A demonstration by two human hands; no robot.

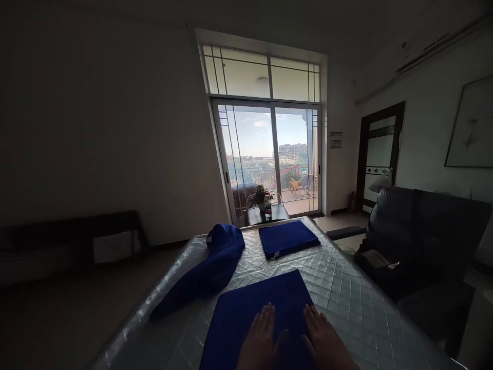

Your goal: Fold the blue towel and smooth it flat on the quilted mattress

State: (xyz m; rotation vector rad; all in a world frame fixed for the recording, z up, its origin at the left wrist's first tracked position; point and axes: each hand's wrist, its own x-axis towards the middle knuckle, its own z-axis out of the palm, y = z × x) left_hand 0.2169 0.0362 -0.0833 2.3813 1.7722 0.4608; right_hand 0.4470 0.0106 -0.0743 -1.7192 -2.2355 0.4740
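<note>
A blue folded cloth (246, 313) lies flat at the near end of a quilted, plastic-covered mattress (339, 288). My left hand (262, 336) rests on its middle, fingers stretched out and pointing away from me. Near the cloth's right edge, my right hand (323, 334) is also laid flat with its fingers extended. Neither hand grips anything. Farther off sits a neatly folded blue cloth (288, 239) with a small white tag at its near corner. To the left, a crumpled blue cloth (219, 262) trails toward the mattress's left edge.
Beyond the mattress stands a small dark table (277, 213) with a bottle (268, 206) and a potted plant (260, 194). A dark armchair (427, 226) is close on the right. A low dark bench (77, 226) runs along the left wall. Sliding glass doors (252, 139) are at the back.
</note>
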